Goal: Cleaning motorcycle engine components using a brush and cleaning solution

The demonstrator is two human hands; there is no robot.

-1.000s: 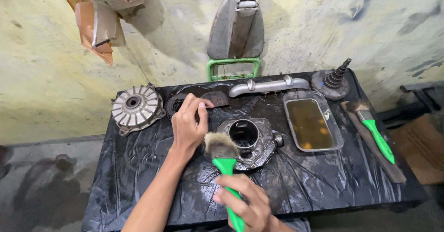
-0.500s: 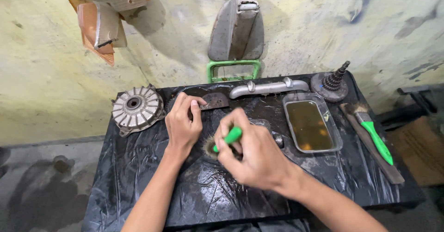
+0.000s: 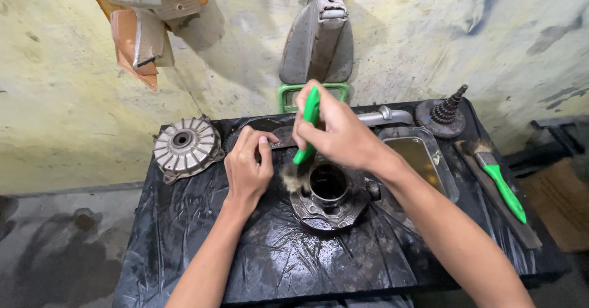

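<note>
I judge this as the brushing step — my right hand (image 3: 334, 133) is clamped on the green-handled brush (image 3: 305, 135), bristles down against the left rim of the round metal housing (image 3: 329, 196) at the middle of the black-covered table (image 3: 184, 234). My left hand (image 3: 248, 167) rests half-curled beside it (holding nothing). Next calls for working the bristles around the rim.

Green-handled paintbrush (image 3: 305, 137) tilted upright at frame centre, bristles against round, greasy dark metal hub housing (image 3: 330, 196), lying flat just below
</note>
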